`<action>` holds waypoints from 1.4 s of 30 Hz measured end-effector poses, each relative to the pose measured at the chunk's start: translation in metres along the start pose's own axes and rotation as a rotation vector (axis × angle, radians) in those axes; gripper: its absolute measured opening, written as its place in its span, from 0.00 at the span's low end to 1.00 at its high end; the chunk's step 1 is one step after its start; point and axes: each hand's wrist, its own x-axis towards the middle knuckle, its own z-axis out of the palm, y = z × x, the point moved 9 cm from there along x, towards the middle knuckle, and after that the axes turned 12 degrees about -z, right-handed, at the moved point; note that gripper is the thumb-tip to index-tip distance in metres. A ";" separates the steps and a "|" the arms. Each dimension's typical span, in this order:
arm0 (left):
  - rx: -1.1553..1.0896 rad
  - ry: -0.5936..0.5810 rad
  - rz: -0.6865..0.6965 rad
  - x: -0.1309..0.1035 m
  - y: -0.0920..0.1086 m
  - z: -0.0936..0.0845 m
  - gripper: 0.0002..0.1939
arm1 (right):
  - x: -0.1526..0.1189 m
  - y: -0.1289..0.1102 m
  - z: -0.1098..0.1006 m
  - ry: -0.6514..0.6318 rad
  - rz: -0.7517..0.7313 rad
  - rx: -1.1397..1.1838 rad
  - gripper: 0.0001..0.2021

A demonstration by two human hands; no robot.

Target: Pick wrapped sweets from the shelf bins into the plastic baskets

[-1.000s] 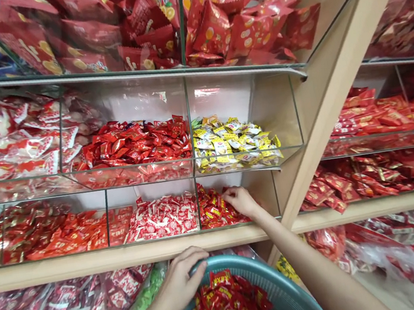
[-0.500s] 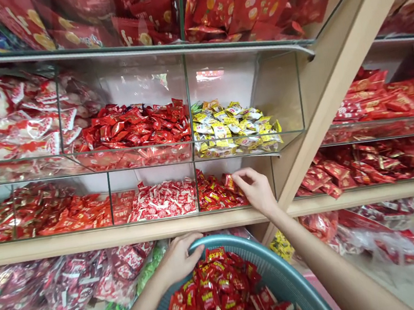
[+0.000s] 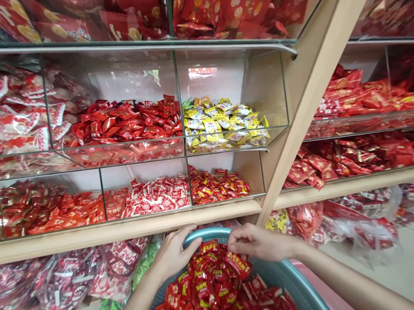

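Note:
A blue-green plastic basket [image 3: 287,272] at the bottom of the head view is heaped with red wrapped candies [image 3: 213,299], some with yellow lettering. My left hand [image 3: 177,252] grips its far rim on the left, thumb inside and fingers over the outside. Above the heap, toward the far right of the rim, is my right hand [image 3: 255,243], fingers curled in a pinch. At those fingertips sits a red candy packet [image 3: 240,264], partly covered by them. Straight ahead, a low glass bin holds matching red-and-yellow candies [image 3: 219,184].
Glass-fronted shelves hold red packets [image 3: 128,122], yellow-and-white candies [image 3: 221,122] and red-and-white candies [image 3: 158,193]. A slanted wooden post [image 3: 320,81] divides the shelving on the right. Plastic bags of sweets [image 3: 68,282] lie beneath the wooden shelf edge [image 3: 124,228].
My right hand has come down from the low bin of red-and-yellow candies to over the basket. The left hand stays on the rim. The view has shifted slightly.

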 end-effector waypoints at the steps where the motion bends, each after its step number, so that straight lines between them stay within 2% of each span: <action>1: 0.002 -0.002 -0.003 0.000 0.000 0.000 0.22 | 0.000 -0.001 -0.001 -0.005 -0.004 -0.025 0.16; 6: 0.004 -0.015 -0.016 -0.003 0.003 -0.003 0.22 | -0.004 -0.007 -0.008 0.012 -0.056 -0.230 0.13; 12: -0.003 -0.037 -0.014 -0.004 0.003 -0.002 0.23 | -0.007 -0.001 0.010 -0.126 -0.053 -0.318 0.11; 21: -0.011 -0.027 -0.001 -0.003 0.000 -0.001 0.23 | 0.001 0.003 -0.007 -0.008 0.006 -0.439 0.10; 25: -0.024 -0.025 -0.004 -0.003 0.000 -0.002 0.22 | 0.005 0.009 0.002 -0.092 0.043 -0.475 0.09; 30: -0.022 -0.029 0.001 -0.003 0.002 -0.003 0.22 | 0.010 0.006 0.009 -0.162 0.069 -0.736 0.09; 35: -0.014 -0.038 0.000 -0.004 0.004 -0.003 0.22 | 0.014 0.000 0.018 -0.209 -0.009 -0.933 0.12; 42: -0.024 -0.031 -0.014 -0.004 -0.001 -0.002 0.22 | 0.014 0.004 0.026 -0.213 -0.138 -1.154 0.07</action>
